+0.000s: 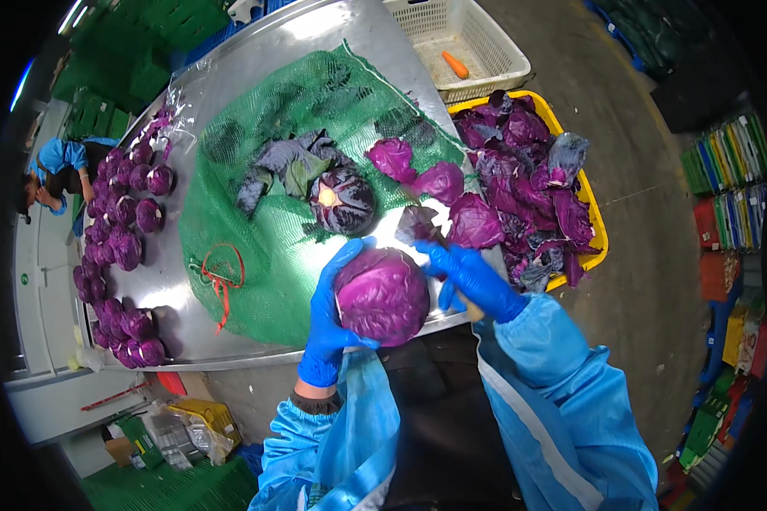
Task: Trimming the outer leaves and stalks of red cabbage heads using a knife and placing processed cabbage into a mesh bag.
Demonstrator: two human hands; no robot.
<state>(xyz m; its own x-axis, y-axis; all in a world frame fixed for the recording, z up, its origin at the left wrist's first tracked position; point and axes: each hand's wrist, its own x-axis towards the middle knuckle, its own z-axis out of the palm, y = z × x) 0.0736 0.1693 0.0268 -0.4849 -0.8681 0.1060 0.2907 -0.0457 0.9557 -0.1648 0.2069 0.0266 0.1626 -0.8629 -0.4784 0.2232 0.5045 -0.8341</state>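
My left hand (325, 319), in a blue glove, is wrapped round the left side of a peeled red cabbage (382, 296) at the table's near edge. Just to its right, my gloved right hand (475, 277) is closed round a tool whose tan handle end (470, 307) shows below the fist; its blade, if any, cannot be made out. Beyond the hands, an untrimmed dark red cabbage (343, 200) lies stem up on a green mesh bag (256, 285). Loose purple leaves (440, 182) lie right of it, and dark outer leaves (290, 162) left of it.
A yellow crate (602, 226) heaped with cabbage leaves stands at the metal table's (175, 294) right edge. Behind it, a cream crate (520, 60) holds a carrot (455, 65). Several peeled cabbages (126, 247) line the table's left side, where another person (64, 157) stands.
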